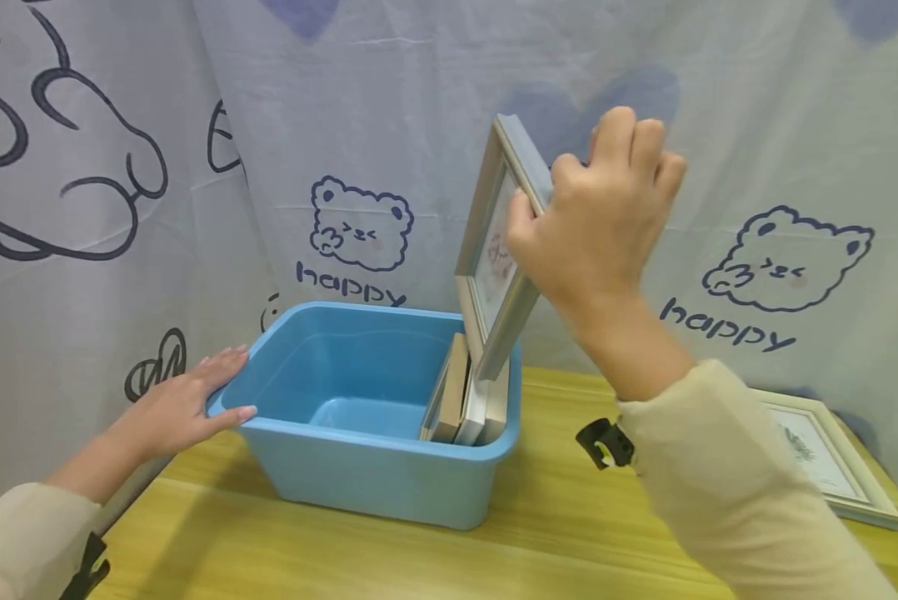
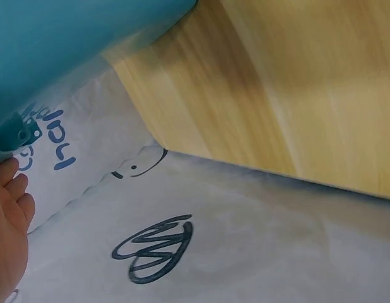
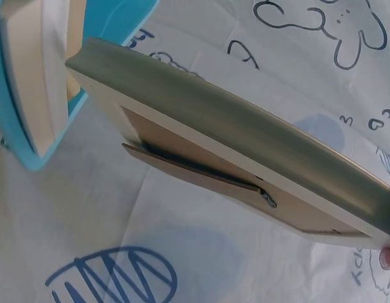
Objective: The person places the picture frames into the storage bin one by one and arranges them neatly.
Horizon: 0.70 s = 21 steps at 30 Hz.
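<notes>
My right hand (image 1: 599,217) grips a picture frame (image 1: 496,258) by its upper right edge, thumb on the front and fingers behind. Tilted, the frame hangs over the right end of a blue plastic tub (image 1: 374,479), its lower corner overlapping the items inside. Its brown backing has a hinged stand (image 3: 189,175), visible in the right wrist view. Several more frames (image 1: 452,396) stand on edge against the tub's right wall. On the tub's left rim rests my left hand (image 1: 182,400), fingers extended and thumb along the front corner.
Another picture frame (image 1: 824,454) lies face up on the right of the yellow wood-grain table (image 1: 389,562), partly hidden by my right sleeve. A pale curtain (image 1: 434,167) printed with cartoon bears hangs close behind the tub and along the left side.
</notes>
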Tool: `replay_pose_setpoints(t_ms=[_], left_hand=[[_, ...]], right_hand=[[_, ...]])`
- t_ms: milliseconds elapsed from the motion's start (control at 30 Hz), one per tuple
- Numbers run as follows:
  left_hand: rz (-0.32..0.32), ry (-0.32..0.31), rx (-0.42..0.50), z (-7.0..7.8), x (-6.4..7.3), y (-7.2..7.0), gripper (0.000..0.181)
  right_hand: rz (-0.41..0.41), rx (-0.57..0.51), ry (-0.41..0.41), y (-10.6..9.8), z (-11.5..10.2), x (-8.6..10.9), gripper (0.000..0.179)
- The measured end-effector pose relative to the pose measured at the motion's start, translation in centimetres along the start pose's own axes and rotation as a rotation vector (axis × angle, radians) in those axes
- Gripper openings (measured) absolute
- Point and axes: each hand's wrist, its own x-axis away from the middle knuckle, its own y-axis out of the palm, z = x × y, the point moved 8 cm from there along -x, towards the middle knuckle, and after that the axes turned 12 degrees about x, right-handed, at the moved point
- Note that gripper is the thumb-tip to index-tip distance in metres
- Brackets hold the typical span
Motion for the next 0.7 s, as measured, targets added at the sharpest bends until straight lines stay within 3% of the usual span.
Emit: replay_pose_setpoints(t_ms=[233,433,700], left_hand=[[-0.036,-0.009,-0.029,-0.3,-0.1,-0.2,0.080],[-0.043,-0.014,-0.016,-0.5,-0.1,-0.1,0.080],[-0.043,-0.006,0.001,-0.4,-0.3,-0.1,0.080]], right_hand=[[-0.014,-0.067,-0.023,0.5,-2.2,0.9,0.037],[-0.053,-0.165,0.031,1.5,-3.4,2.2,0.035],[-0.079,-0.168,0.037,3.2,-4.5,4.4,0.032]])
